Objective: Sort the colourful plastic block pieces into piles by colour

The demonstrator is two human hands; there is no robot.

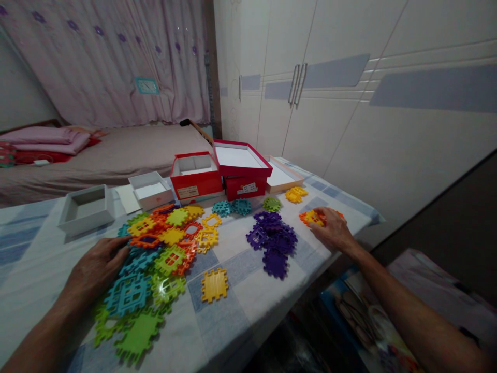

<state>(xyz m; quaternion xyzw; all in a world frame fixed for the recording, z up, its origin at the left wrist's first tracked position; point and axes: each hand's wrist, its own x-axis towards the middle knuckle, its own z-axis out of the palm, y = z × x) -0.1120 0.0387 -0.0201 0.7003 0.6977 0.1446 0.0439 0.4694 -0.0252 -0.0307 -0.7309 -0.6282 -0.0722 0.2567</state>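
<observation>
My left hand (95, 267) lies at the left edge of a mixed pile of notched plastic building tiles. Its thumb and index finger are apart, and the fingertips touch or nearly touch an orange tile (145, 241) and a teal tile (140, 259). Over at the table's right side, my right hand (332, 228) has its fingers closed on a yellow building tile (311, 218), with orange tiles under and around it; the palm hides part of them. Purple tiles (280, 263) form a heap between the hands. A single yellow square tile (215, 285) lies nearer me.
Teal tiles (242, 206), a green tile (272, 203) and yellow tiles (296, 195) sit farther back. Behind them stand a red box (198, 184), a dark red box with a lid (244, 171), and a grey box (85, 223). The table's edge (306, 285) drops off at right.
</observation>
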